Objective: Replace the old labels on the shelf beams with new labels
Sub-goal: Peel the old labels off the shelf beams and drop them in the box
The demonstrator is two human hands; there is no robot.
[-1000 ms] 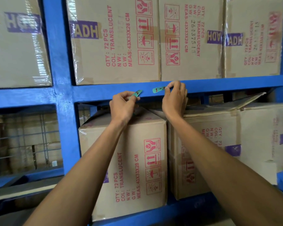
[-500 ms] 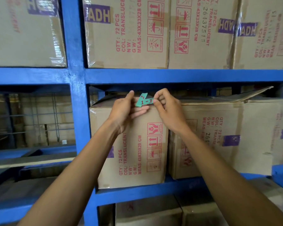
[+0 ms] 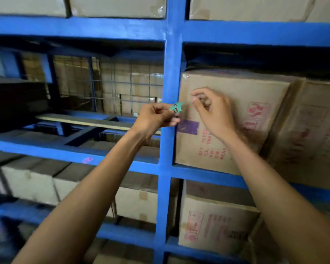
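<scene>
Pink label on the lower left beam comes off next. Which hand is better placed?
Probably right. The left hand already pinches the peeled green paper labels; the right hand holds nothing visible, though the small pink label sits leftward.

The shelf post (image 3: 170, 77) looks like metal under thick blue paint with a faint sheen. Right of the post, the box (image 3: 231, 119) is matt brown cardboard printed in red, with a purple patch. Just left of the post, the green label (image 3: 176, 108) looks like thin paper. Further left, wire mesh (image 3: 126, 80) looks like bare metal.
</scene>
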